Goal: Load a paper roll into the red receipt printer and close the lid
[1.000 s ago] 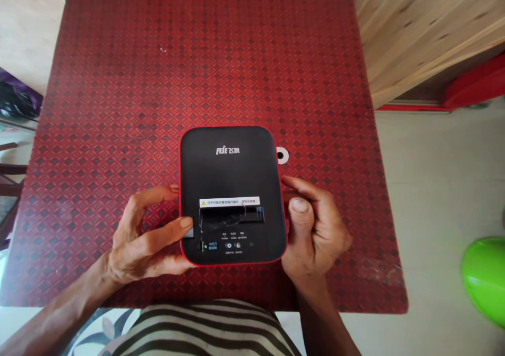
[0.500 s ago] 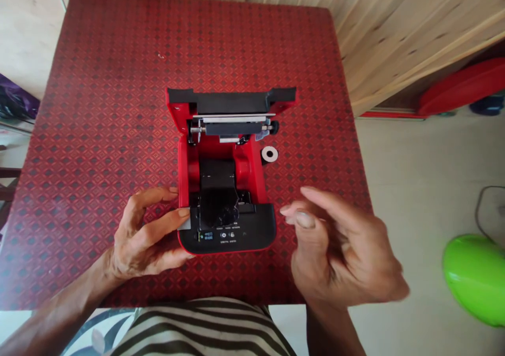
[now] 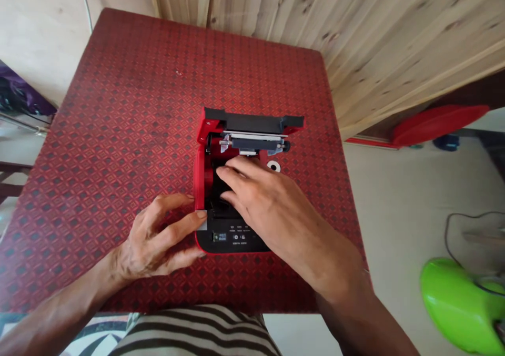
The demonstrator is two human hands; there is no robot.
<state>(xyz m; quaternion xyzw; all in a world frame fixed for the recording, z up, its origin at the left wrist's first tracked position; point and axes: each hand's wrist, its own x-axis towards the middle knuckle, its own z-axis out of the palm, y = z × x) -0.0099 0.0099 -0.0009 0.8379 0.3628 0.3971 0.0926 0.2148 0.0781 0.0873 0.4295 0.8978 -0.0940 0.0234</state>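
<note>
A small red and black receipt printer (image 3: 232, 238) sits on the red patterned table (image 3: 134, 114) with its lid (image 3: 252, 122) tilted up at the back. My left hand (image 3: 158, 237) holds the printer's front left corner, with the thumb on a grey latch (image 3: 201, 224) and the fingers bent against the left side. My right hand (image 3: 268, 203) lies over the open paper bay with its fingers stretched flat onto the black inside. It hides most of the bay and holds nothing that I can see.
A small white ring (image 3: 275, 167) lies on the table just right of the printer. A wooden plank wall (image 3: 355, 35) runs behind the table. A bright green rounded object (image 3: 457, 306) and a cable are on the floor at the right, and a red object (image 3: 430, 124) sits by the wall.
The printer's lid went from closed to swung up. My right hand left the printer's right side, lifted, then came down into the open bay. My left hand stayed at the latch.
</note>
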